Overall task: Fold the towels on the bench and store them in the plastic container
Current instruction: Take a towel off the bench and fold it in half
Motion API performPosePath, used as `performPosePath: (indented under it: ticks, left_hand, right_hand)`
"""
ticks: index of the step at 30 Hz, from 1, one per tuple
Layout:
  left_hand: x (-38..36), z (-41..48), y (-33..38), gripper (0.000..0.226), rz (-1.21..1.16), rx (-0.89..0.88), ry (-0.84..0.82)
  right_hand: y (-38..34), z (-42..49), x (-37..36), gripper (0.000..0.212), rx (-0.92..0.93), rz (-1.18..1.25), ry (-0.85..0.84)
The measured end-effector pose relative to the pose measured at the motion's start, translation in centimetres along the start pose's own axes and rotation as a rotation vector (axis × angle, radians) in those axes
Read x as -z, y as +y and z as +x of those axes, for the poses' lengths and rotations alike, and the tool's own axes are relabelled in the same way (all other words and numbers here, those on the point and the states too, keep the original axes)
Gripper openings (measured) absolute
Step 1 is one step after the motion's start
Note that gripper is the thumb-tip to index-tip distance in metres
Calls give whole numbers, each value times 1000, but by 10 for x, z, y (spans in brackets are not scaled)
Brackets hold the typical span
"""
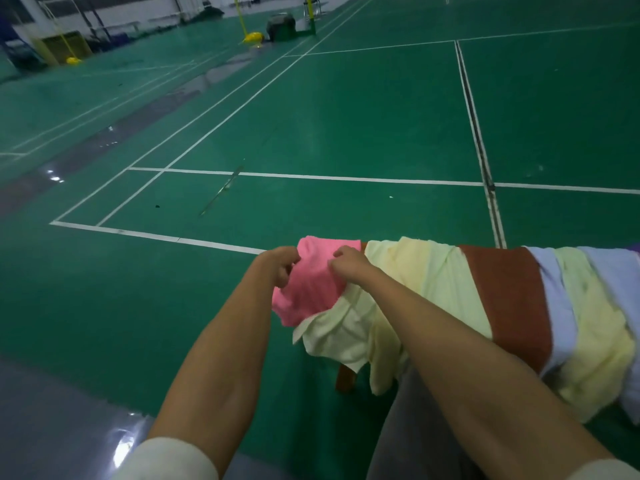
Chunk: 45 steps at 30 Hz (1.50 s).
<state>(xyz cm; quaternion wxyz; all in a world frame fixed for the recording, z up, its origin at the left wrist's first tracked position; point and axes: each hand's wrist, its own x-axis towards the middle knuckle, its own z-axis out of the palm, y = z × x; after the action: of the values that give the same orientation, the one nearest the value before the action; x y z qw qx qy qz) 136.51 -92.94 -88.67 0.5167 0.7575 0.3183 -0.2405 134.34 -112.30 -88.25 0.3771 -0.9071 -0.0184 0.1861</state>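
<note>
Left hand: the left hand (280,265) had its fingers curled and pinched the left edge of the pink towel (311,282).
Right hand: the right hand (348,263) pinched the same towel near its top right part.
Pink towel: it lay at the left end of the bench (509,292), partly over a pale yellow towel (426,278).
Other towels: more yellow and white ones (554,299) hung over the brown bench to the right.
Floor: green court floor (311,116) with white lines.

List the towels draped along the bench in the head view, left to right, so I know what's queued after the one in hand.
pink towel → pale yellow towel → brown towel → white towel → a second yellow towel → another white towel at the frame's right edge.
</note>
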Motion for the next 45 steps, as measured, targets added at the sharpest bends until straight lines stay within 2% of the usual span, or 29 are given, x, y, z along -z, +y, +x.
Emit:
performPosePath:
  ticks: [2,4,7,9,12,14,16,18,20,22,23,26,30,33,36,37,39,41,44,45]
  left_hand:
    - [5,-4,-3,34,101,73,-75]
    - [1,-22,-7,44,164,62,-96]
    - [-9,-37,0,38,172,18,-93]
    - [-13,-39,18,38,75,-70,-22]
    - [-10,-39,52,55,-172,-312,175]
    - [-7,-58,75,43,-298,-449,212]
    - [-4,-73,99,39,-397,-539,130]
    - [-3,-98,117,43,-461,-561,-99]
    - [-3,-121,129,38,-447,-540,-289]
    - [-4,-141,139,37,-398,-537,-418]
    - [-7,-151,143,37,-369,-536,-472]
    - [-14,-174,155,23,-316,-556,-510]
    - [-31,-193,170,26,-407,-612,-598]
    - [-49,-196,180,50,-491,-612,-620]
    - [-66,-196,190,75,-524,-549,-554]
    - [-71,-197,194,73,-523,-528,-508]
    - [-78,-189,206,53,-450,-513,-345]
    - [-85,-178,214,33,-305,-507,-175]
    - [-88,-142,225,18,-167,-450,-102]
    - [-86,-108,234,26,-186,-437,-78]
  right_hand:
    - [12,-9,0,36,-98,72,-50]
    - [22,-15,3,44,-149,144,-110]
    - [25,-19,14,48,-145,179,-153]
    - [22,-19,20,44,-133,177,-149]
    - [15,-17,28,41,-107,244,-114]
    - [8,-16,33,43,-92,358,-90]
    - [-3,-15,41,49,-79,488,-54]
    - [-16,-18,53,57,-102,680,-38]
    - [-26,-18,66,75,-131,931,-112]
    - [-28,-13,79,101,-143,1056,-173]
    - [-30,-13,86,106,-145,1088,-172]
    - [-34,-16,108,95,-167,1181,-178]
    - [-28,-25,127,83,-172,1068,-201]
    - [-17,-32,136,66,-109,1259,-141]
    - [-6,-38,154,30,-43,1407,-54]
    - [-4,-41,162,19,-45,1404,-14]
    - [-2,-44,181,24,-26,1381,69]
    - [-5,-51,204,18,0,1427,130]
    - [-1,-48,248,20,11,1407,277]
    - [-1,-49,264,20,46,1395,341]
